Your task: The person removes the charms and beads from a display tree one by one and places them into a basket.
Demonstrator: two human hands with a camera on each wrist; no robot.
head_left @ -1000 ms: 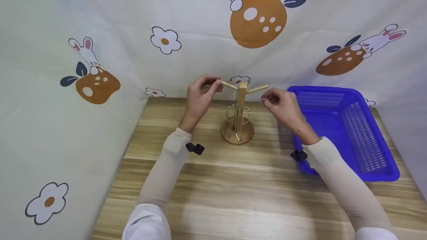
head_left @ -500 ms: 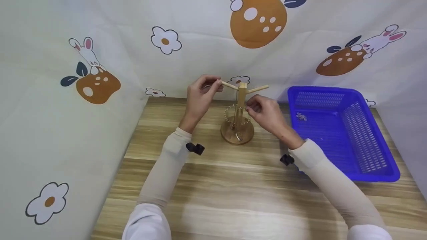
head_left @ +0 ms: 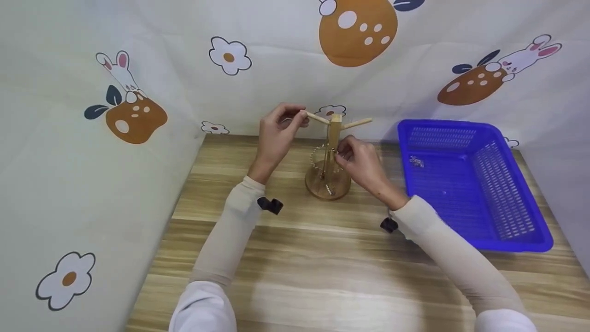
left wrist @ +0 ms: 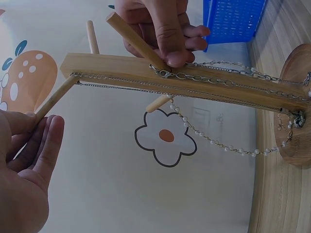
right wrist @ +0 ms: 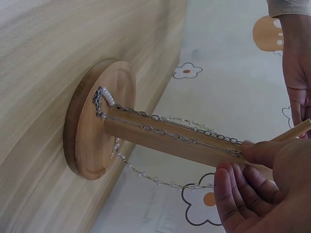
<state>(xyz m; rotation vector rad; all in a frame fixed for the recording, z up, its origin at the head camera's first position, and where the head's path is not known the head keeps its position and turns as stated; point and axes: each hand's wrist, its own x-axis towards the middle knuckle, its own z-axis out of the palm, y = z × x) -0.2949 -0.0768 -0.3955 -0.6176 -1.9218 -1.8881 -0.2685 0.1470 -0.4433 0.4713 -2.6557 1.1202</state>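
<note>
A wooden jewelry stand (head_left: 336,133) with a round base (head_left: 339,190) stands upright, necklaces hanging from its pegs. My left hand (head_left: 276,136) pinches the end of the upper left peg (left wrist: 54,101). Lower on the post, my right hand (head_left: 363,161) pinches a silver chain necklace (left wrist: 214,81) where it hangs at the root of a lower peg (left wrist: 131,38). Its thumb covers part of the chain there. A thin chain (left wrist: 116,86) hangs from the upper left peg. The white-beaded necklace (right wrist: 150,179) loops from another lower peg.
On the right of the wooden table (head_left: 286,276) is a blue plastic basket (head_left: 507,189). A small silvery heap (head_left: 417,161) lies in its far left corner. A printed cloth wall (head_left: 276,83) rises close behind the stand.
My right hand has come from beside the basket, left and down to the stand's post, and now pinches the silver chain. The left hand has stayed on its peg.
</note>
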